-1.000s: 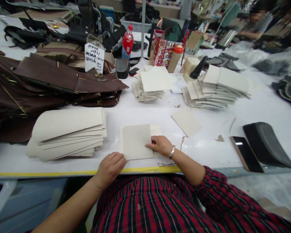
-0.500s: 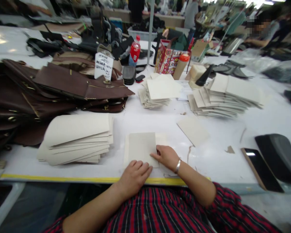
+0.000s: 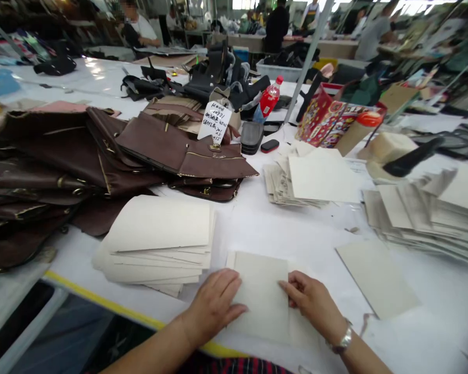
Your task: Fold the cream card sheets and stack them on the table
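Note:
A grey-white cardboard piece (image 3: 263,296) lies on the table before me, over a paler sheet whose margins show at its left and right. My left hand (image 3: 214,304) rests flat across the left side of the piece, thumb apart from the fingers. At the right edge, my right hand (image 3: 310,298) pinches the cardboard between thumb and curled fingers; a silver bracelet is on that wrist. Left of my hands is a fanned stack of cream boards (image 3: 159,228) with rounded ends. A single loose cardboard piece (image 3: 378,278) lies to the right.
Brown leather bag parts (image 3: 148,140) are heaped on the left, with a handwritten tag (image 3: 214,122) on them. Farther back stand more card stacks (image 3: 320,174), a red-labelled bottle (image 3: 268,98) and a patterned bag (image 3: 327,117). Yellow tape (image 3: 101,298) marks the table's front edge. Several people are in the background.
My view has swung to the left. My left hand has moved from the cardboard's lower edge up onto its left side. My right hand stays at the right edge.

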A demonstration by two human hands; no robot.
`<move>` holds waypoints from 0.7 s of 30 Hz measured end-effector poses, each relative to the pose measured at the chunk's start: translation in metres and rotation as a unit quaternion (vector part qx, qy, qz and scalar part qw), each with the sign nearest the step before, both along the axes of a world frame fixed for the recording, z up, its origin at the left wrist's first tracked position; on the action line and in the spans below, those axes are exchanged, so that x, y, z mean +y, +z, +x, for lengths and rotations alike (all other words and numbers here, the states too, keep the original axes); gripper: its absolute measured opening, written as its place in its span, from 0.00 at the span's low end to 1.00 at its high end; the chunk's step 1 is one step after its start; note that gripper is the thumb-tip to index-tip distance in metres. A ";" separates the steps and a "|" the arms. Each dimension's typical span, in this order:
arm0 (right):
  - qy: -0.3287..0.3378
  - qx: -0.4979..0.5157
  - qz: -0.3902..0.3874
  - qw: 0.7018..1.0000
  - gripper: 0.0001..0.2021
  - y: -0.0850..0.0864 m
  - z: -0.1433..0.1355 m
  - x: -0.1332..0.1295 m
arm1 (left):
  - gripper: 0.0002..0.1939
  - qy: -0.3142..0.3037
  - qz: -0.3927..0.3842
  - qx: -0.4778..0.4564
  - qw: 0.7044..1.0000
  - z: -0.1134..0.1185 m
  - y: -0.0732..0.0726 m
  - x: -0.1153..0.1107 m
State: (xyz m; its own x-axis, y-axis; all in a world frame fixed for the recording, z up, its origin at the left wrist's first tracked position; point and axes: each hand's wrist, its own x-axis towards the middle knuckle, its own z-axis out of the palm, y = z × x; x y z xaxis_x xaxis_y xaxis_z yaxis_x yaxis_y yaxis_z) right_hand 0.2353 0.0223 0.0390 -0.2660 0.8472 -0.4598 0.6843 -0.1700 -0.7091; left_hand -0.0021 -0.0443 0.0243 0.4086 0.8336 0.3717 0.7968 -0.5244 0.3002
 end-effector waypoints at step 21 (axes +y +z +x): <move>0.089 -0.126 0.056 0.986 0.15 -0.002 -0.004 0.012 | 0.33 -0.024 -0.051 0.165 0.985 -0.012 -0.008 0.009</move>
